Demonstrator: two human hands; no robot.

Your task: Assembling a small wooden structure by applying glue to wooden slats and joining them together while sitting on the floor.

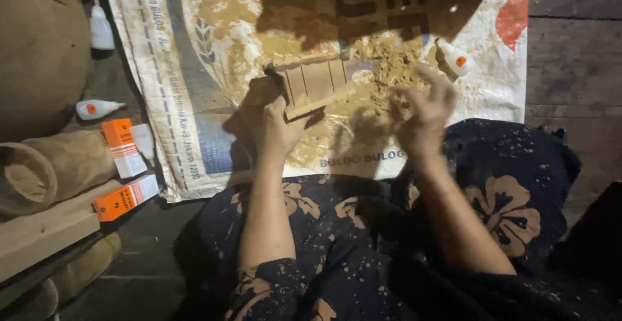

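Left hand (280, 128) gripping a ribbed brown wooden panel (315, 85) above a sawdust-strewn white woven sack (194, 101). Right hand (424, 117) blurred, fingers spread, empty (as far as visible). Small white glue bottle (453, 58) just beyond; orange-and-white boxes (123, 146) at left.

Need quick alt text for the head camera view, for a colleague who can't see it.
A seated person's left hand holds a small slatted wooden panel over a sawdust-strewn woven sack, while the blurred right hand hangs open beside it. A small white glue bottle lies on the sack; orange-and-white boxes lie on the floor at left.
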